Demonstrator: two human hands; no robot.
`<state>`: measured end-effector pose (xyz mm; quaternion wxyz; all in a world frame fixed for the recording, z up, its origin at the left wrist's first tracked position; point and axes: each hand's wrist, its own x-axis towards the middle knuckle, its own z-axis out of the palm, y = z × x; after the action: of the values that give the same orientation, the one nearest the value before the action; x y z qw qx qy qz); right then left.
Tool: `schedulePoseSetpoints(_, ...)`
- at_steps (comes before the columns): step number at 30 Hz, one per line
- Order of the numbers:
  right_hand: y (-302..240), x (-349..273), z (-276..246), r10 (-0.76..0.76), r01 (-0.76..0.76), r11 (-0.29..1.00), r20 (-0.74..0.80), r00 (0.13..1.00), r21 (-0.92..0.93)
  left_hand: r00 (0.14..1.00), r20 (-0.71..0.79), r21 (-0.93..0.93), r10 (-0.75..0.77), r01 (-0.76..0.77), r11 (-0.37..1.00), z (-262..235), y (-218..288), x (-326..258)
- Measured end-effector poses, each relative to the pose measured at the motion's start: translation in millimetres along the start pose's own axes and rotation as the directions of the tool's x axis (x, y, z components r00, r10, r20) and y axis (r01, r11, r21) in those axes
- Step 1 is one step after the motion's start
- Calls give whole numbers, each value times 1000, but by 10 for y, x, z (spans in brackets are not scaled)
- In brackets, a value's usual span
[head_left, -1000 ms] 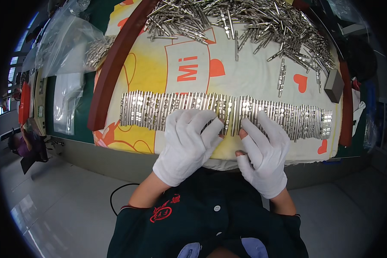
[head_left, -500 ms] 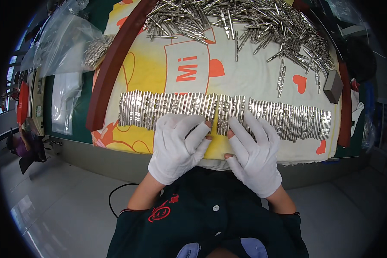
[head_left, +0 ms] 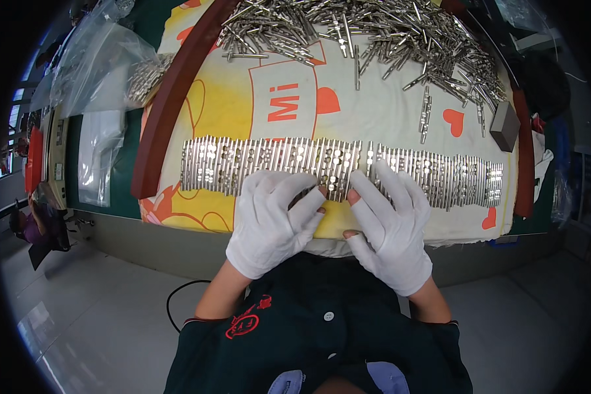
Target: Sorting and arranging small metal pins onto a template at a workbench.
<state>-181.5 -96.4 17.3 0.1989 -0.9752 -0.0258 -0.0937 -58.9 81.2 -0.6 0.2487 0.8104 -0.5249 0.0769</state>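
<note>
A long row of slim, shiny stepped metal pins (head_left: 269, 157) lies side by side on a padded printed cloth (head_left: 361, 118). My left hand (head_left: 272, 220), in a white glove with bare thumb and index tips, rests on the row's near edge left of middle. Its fingers are bent, the thumb a little apart from the index. My right hand (head_left: 394, 230), gloved likewise, reaches over the row with fingers spread, index tip touching the pins and thumb on the cloth. Narrow gaps part the pins just left of its longer fingers. Gloves hide some pins' near ends.
A heap of loose similar pins (head_left: 433, 46) covers the far side. Dark red bars (head_left: 171, 111) edge the cloth left and right. A grey block (head_left: 504, 128) stands by the right bar. Clear plastic bags (head_left: 105, 72) lie at the far left; another person (head_left: 36, 220) is beyond.
The yellow gap in the row between my hands has closed as a small group of pins slid left. Gaps now show farther right. My hands have barely shifted.
</note>
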Motion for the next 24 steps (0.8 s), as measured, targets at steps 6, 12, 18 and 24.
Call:
schedulePoseSetpoints(6, 129, -134, -57, 45, -52, 995, -85, 995, -83, 1000, 10, -16, 3, -3, 1000, -4, -8, -10)
schedulePoseSetpoints(12, 144, -196, -33, 80, -92, 990, -116, 990, -103, 1000, 8, -15, -5, 5, 1000, 12, -8, -23)
schedulePoseSetpoints(18, 127, -181, -45, 90, -100, 989, -100, 991, -107, 1000, 2, -34, -12, 12, 999, 5, -9, -19)
schedulePoseSetpoints(24, 70, -135, -35, 85, -88, 992, -32, 996, -95, 1000, -9, -41, -11, 11, 999, 9, -5, -11)
